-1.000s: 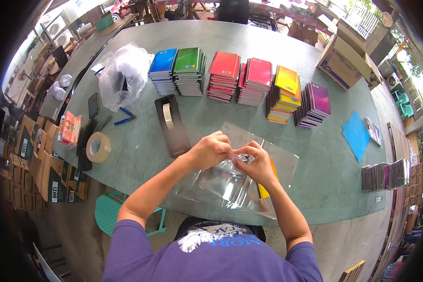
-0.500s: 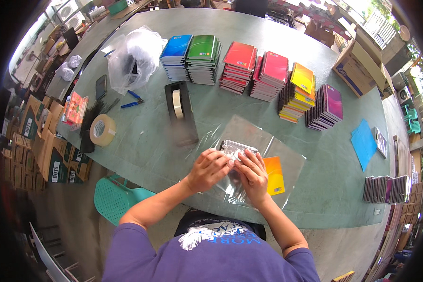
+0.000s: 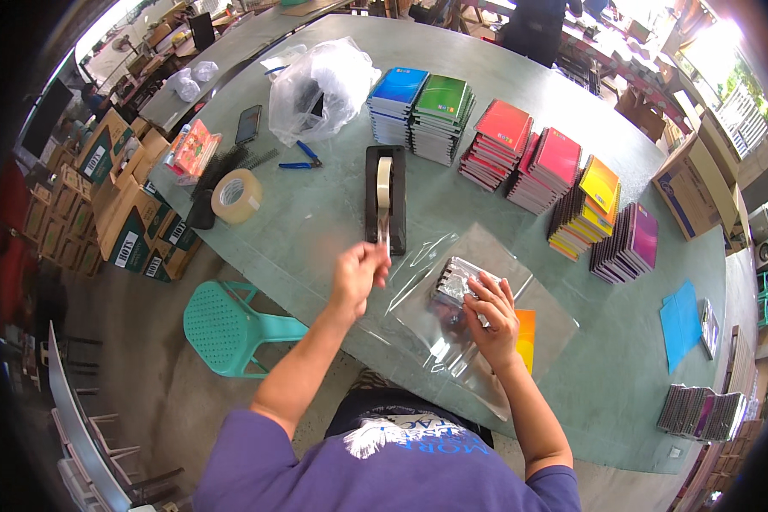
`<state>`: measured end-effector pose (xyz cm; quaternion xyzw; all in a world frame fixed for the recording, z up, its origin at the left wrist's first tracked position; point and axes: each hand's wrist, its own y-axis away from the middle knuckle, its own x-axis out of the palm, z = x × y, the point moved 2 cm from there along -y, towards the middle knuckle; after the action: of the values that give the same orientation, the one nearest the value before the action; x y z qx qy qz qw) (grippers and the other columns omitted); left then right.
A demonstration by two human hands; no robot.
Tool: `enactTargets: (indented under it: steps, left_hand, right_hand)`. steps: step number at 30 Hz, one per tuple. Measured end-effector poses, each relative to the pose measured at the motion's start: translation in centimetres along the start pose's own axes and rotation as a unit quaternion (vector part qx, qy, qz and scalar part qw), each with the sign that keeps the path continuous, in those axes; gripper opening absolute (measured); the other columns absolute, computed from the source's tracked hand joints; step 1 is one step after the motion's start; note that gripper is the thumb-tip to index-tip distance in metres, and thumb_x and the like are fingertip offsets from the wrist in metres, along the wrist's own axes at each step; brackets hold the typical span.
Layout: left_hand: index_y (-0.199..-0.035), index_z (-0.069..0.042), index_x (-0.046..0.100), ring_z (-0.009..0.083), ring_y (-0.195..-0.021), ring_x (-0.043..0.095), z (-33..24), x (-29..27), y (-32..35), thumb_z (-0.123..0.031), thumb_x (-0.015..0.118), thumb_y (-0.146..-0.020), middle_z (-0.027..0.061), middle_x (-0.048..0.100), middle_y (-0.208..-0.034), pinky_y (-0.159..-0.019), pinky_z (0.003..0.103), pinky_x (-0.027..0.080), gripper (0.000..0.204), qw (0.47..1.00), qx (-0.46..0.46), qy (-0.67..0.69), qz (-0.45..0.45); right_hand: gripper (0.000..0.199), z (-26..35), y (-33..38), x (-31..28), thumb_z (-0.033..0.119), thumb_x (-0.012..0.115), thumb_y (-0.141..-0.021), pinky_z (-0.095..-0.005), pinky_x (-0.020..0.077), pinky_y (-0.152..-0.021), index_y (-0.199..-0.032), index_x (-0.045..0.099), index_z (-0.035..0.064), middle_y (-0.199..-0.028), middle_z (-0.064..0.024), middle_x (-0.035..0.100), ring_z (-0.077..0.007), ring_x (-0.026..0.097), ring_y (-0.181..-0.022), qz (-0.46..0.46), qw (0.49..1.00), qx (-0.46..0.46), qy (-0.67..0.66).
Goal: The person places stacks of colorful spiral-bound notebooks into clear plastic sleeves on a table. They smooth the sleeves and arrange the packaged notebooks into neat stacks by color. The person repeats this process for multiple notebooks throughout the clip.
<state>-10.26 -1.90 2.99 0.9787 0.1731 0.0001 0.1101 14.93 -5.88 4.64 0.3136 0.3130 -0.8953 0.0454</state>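
At the near end of the black tape dispenser, my left hand is closed in a pinch on a strip of clear tape drawn off the roll. My right hand lies on a small spiral-bound notebook bundle wrapped in clear plastic, its fingers stretched over the bundle's right side. Beneath the bundle, a clear plastic sheet spreads across the table. A yellow-orange notebook cover shows beside my right wrist, partly hidden by it.
Stacked notebooks in blue, green, red, yellow and purple stand beyond. Blue pliers, a wide tape roll and a phone lie left. A green stool stands by the table; a carton sits right.
My left hand has left the bundle and moved up and left to the dispenser, taking hold of tape. My right hand stays at the bundle. The whole view has shifted.
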Motion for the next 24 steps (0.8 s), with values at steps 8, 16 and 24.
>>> enactTargets:
  steps: [8, 16, 24]
  left_hand:
    - [-0.08, -0.004, 0.065, 0.0057, -0.046, 0.05, -2.7, 0.0, 3.3, -0.019, 0.059, -0.09, -0.0002, 0.058, -0.059, -0.039, 0.021, 0.037, 0.019, 0.985, 0.103, -0.107, 0.084]
    - [-0.067, -0.003, 0.062, 0.0064, -0.044, 0.048, 1.3, 7.1, 8.3, -0.031, 0.069, -0.083, 0.0041, 0.056, -0.054, -0.041, 0.025, 0.038, 0.033, 0.983, 0.104, -0.114, 0.099]
    - [-0.102, -0.004, 0.06, 0.0194, -0.083, 0.059, 1.4, 5.5, 4.5, -0.032, 0.082, -0.063, 0.0107, 0.061, -0.095, -0.066, 0.033, 0.047, 0.053, 0.925, 0.265, -0.235, 0.138]
  right_hand:
    - [0.04, -0.4, -0.5, -0.2, 0.005, 0.067, -0.076, -0.0441, 0.0308, -0.106, -0.115, 0.061, 0.0055, -0.109, -0.0087, 0.066, -0.0242, 0.053, -0.118, -0.003, 1.0, -0.01, 0.002]
    - [0.047, 0.0, -0.3, 0.2, 0.01, 0.073, -0.07, -0.0437, 0.0316, -0.105, -0.115, 0.06, 0.0041, -0.111, -0.0113, 0.064, -0.0252, 0.053, -0.117, 0.008, 1.0, -0.011, 0.009]
    - [0.051, -1.7, -4.5, -3.3, 0.035, 0.074, -0.073, -0.0411, 0.046, -0.088, -0.112, 0.061, 0.0053, -0.106, -0.0189, 0.06, -0.0323, 0.058, -0.101, 0.075, 0.973, 0.178, 0.127]
